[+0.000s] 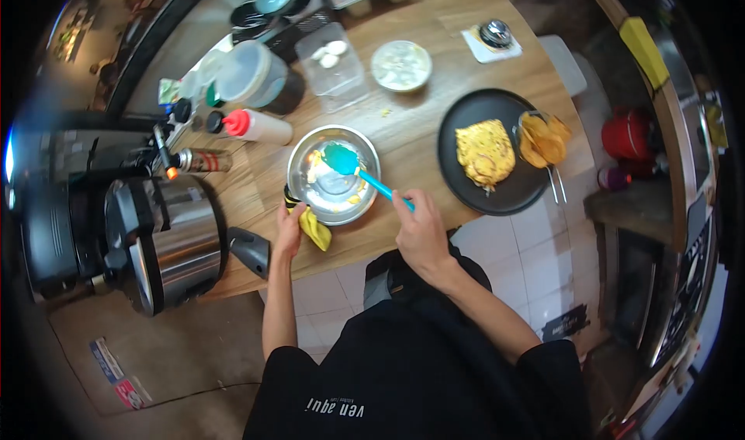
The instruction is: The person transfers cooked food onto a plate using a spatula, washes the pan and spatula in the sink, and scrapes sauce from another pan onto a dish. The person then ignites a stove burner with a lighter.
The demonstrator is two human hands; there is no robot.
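Observation:
A steel bowl (pixel 335 207) with yellow food scraps inside stands near the table's front edge. My left hand (pixel 290 226) is closed on a yellow cloth (pixel 316 230) at the bowl's lower left rim. My right hand (pixel 421 230) grips the blue handle of a spatula (pixel 341 159), whose teal head lies in the bowl. To the right, a black plate (pixel 458 168) holds a yellow omelette-like food (pixel 486 153) and a small wire basket of chips (pixel 542 139).
A steel cooker (pixel 182 238) stands at the left, near a torch canister (pixel 205 160) and a red-capped bottle (pixel 260 126). Behind the bowl are a clear container (pixel 337 79) with eggs and a white-filled bowl (pixel 401 66). A service bell (pixel 495 33) sits at back right.

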